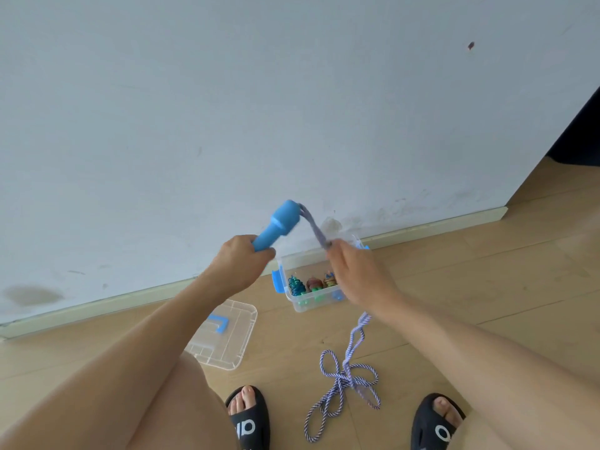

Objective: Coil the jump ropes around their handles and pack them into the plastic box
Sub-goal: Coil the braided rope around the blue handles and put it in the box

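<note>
Black slide sandals [248, 420] are seen nearest, with the blue-and-white twisted jump rope [344, 381] looped on the wooden floor [454, 287] between them. Its blue plastic handle [276, 224] is gripped by the left hand [238, 263]; the rope is pinched by the right hand [355, 274] above the clear plastic box [303, 303], where coiled ropes [313, 284] are packed. A clear lid [227, 336] lies left.

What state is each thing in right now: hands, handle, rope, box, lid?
left hand: grips the blue handle
right hand: pinches the rope
blue handle: held up, tilted, no rope coiled on it
rope: mostly loose, tangled on the floor
plastic box: open, coiled ropes inside
lid: off, flat on the floor
</note>
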